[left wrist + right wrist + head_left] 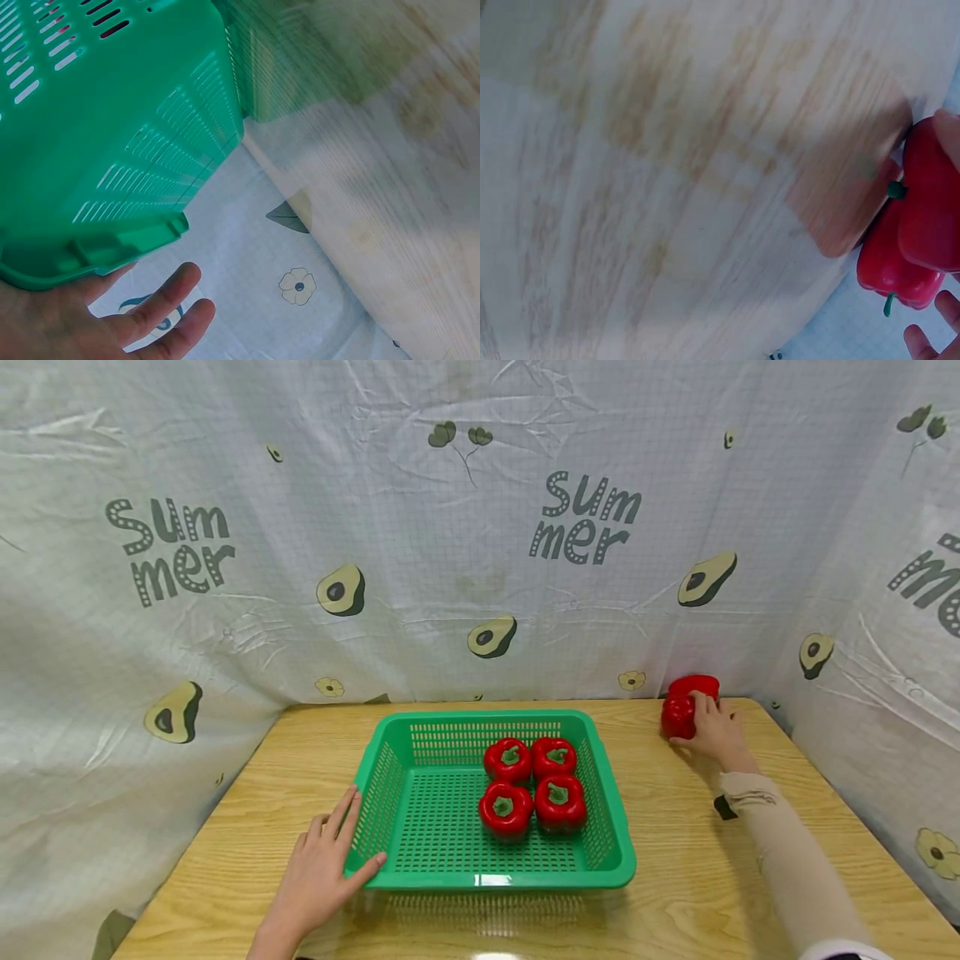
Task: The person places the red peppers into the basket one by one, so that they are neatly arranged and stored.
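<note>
A green plastic basket (420, 881) stands mid-table, with several red bell peppers (560, 803) grouped in its right half, green stems up. My left hand (318, 864) rests at the basket's left rim, fingers spread and fairly straight; the left wrist view shows those fingers (161, 304) just beside the basket wall (150, 157). At the table's back right corner, my right hand (718, 732) grips a red bell pepper (678, 717), its thumb on the near side. Behind that pepper lies another red bell pepper (694, 683), partly covered by the hand. In the right wrist view, the gripped pepper overlaps this other one.
The wooden table (262, 785) ends at the back and sides against a pale printed cloth (420, 577). A small dark patch (724, 807) lies on the table near the right sleeve (787, 852).
</note>
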### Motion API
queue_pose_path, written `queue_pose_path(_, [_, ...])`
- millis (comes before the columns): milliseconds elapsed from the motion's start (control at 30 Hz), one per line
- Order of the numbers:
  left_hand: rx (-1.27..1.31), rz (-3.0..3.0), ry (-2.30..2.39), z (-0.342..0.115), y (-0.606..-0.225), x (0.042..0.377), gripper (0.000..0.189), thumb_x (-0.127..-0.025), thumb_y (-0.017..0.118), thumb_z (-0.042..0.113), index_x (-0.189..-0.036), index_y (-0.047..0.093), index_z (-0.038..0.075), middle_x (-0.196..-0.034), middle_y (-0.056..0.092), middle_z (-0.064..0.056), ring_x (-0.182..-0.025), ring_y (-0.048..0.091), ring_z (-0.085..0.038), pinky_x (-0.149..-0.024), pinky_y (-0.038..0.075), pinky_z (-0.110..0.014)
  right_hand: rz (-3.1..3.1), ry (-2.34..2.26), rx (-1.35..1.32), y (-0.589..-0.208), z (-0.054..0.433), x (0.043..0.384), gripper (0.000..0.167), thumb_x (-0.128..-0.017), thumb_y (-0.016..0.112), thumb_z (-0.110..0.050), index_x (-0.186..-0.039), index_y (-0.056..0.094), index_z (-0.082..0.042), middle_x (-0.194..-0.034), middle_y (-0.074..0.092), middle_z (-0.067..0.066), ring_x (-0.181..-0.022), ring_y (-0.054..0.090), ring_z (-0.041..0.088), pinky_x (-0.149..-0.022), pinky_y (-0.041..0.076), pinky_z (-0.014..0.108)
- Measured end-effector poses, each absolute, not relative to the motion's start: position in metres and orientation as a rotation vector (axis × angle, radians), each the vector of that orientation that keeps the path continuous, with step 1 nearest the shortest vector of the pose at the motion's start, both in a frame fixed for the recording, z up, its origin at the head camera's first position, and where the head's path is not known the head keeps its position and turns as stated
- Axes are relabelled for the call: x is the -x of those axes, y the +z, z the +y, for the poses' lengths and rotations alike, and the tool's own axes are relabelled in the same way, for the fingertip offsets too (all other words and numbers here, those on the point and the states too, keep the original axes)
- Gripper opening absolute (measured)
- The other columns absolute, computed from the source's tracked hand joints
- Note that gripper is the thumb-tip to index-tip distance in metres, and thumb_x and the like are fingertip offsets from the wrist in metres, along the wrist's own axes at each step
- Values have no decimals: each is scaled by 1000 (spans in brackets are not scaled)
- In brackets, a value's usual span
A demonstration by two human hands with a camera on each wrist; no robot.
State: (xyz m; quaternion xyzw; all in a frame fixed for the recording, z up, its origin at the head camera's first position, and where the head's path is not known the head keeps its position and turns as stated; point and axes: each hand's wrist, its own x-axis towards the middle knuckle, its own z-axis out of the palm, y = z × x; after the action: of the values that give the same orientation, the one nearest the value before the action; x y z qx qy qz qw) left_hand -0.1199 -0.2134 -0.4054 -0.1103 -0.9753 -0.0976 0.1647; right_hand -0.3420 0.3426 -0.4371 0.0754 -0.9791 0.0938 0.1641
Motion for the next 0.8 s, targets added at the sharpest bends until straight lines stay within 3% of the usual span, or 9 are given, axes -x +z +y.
queue_pose_path(467, [315,-2780,-254,-214,-407,121,81,-78,58,49,-139,30,3,-144,29,-11,-103,48,-34,-76,43,-50,-2704,34,-412,-437,336,344,83,-61,78,-33,-124,32,-7,-107,37,27,-102,32,45,-76,32,60])
queue_pose_path(800, [308,-2802,-270,-214,-406,122,81,-79,58,49,-139,30,3,-145,28,-11,-103,47,-33,-79,41,-50,-2684,-49,-467,-434,337,339,80,-53,78,-26,-111,37,9,-105,38,29,-97,32,45,-73,33,58])
